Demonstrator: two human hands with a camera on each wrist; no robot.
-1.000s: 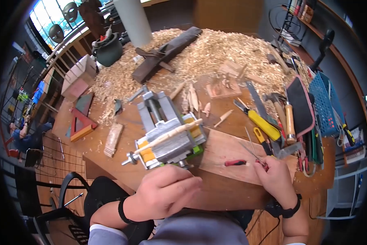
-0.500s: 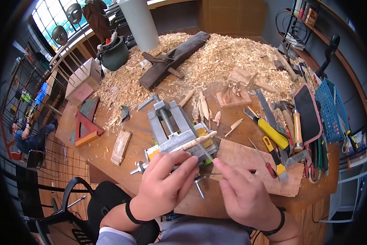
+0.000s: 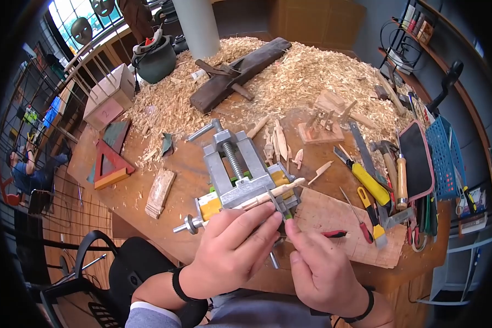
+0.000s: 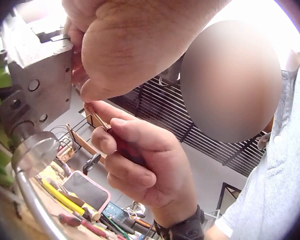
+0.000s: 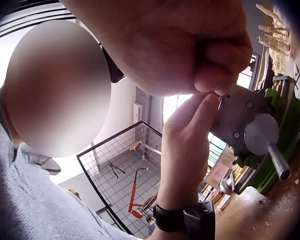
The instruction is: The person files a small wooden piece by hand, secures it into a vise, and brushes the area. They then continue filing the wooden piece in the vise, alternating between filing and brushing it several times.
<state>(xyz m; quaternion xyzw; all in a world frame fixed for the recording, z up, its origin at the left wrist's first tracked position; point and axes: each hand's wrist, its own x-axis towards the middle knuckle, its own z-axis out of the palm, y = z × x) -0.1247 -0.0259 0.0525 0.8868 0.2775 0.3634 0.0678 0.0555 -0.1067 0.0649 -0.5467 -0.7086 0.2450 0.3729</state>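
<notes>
A pale carved wooden stick [image 3: 283, 189] lies along the jaws of a grey bench vise [image 3: 243, 191] with yellow and green parts. My right hand [image 3: 325, 268] grips a thin metal file [image 3: 275, 200], its blade crossing the stick. The left wrist view shows the dark red handle [image 4: 130, 152] inside the right hand's curled fingers. My left hand [image 3: 232, 246] is bent over the vise's front, fingertips right at the stick and beside the file blade. I cannot tell whether those fingertips pinch the stick or press on the blade.
A thin board [image 3: 347, 224] lies right of the vise, bearing a red-handled tool [image 3: 333, 234]. Yellow-handled knife [image 3: 369, 183], hammer [image 3: 388, 158] and a blue basket [image 3: 441, 156] crowd the right. Wood shavings [image 3: 317, 71] and a plane [image 3: 240, 76] cover the back; a wood block [image 3: 160, 191] lies left.
My right hand has brought the file from the board at right over to the stick on the vise. My left hand has moved up and right to the stick, beside the blade.
</notes>
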